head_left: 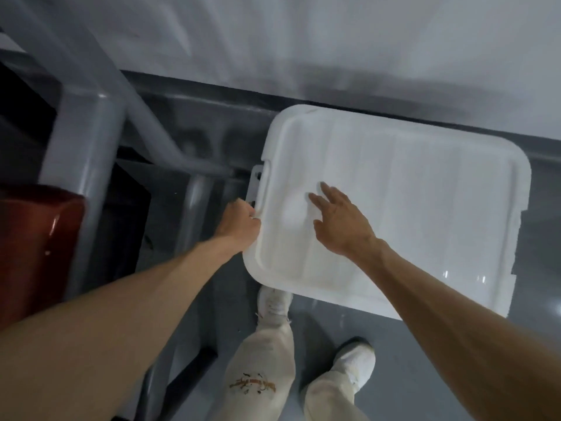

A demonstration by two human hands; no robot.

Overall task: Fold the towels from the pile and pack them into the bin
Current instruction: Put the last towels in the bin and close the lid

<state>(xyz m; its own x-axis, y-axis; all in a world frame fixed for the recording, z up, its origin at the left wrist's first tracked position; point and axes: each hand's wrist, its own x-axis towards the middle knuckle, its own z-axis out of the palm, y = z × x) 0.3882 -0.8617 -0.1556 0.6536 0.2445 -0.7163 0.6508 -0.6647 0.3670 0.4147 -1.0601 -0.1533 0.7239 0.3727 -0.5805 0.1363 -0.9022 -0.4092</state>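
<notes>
A white plastic bin with its ribbed lid (409, 192) on stands on the grey floor below me, against the white wall. My left hand (239, 223) grips the lid's left edge by the latch handle (256, 185), fingers curled round it. My right hand (340, 221) lies over the lid's left half with fingers spread and straight, touching or just above the surface. No towels are in view; the bin's inside is hidden by the lid.
A grey metal frame (82, 153) with tubular legs stands at left, a dark red object (36, 238) beside it. My legs in pale trousers and white shoes (273, 305) stand just in front of the bin. Grey floor (440, 360) spreads to the right.
</notes>
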